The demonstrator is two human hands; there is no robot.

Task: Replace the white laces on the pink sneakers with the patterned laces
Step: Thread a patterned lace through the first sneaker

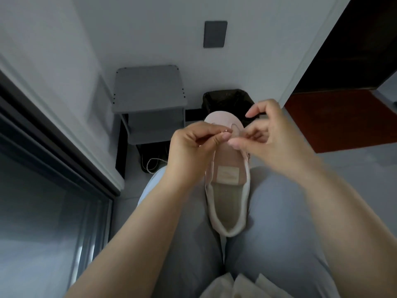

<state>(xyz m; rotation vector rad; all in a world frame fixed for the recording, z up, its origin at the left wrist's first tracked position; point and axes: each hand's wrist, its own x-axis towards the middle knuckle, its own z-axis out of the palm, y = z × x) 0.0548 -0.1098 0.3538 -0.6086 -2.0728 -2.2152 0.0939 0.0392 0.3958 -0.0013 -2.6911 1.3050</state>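
Pink sneaker (227, 166): lies wedged between the person's thighs, below both hands, with the toe pointing away and the heel opening toward the body.
Left hand (191, 147): thumb and forefinger pinch a small pinkish lace tip (224, 131) over the front of the shoe, with the other fingers curled under.
Right hand (270, 136): just beside the left one, fingers curled, thumb down at the tongue, forefinger lifted. I cannot tell whether it pinches the lace or the eyelet edge.
Lace: a pale strand seems to run down from the left hand along the shoe's near edge. It is too faint to say whether it is patterned.
Step in hand: probably threading the front eyelets.
Doing it well: keep the tip pinched close to its end, steady the eyelet edge with the other hand, feed straight through and draw both ends even before crossing. The thighs should keep the shoe from rolling.
Tongue label (228, 174): a pale patch below the hands with a faint mark, not readable.
Other writing: none can be made out.
Beyond the hands: a black-lined bin (225, 100) and a grey stool (148, 87).
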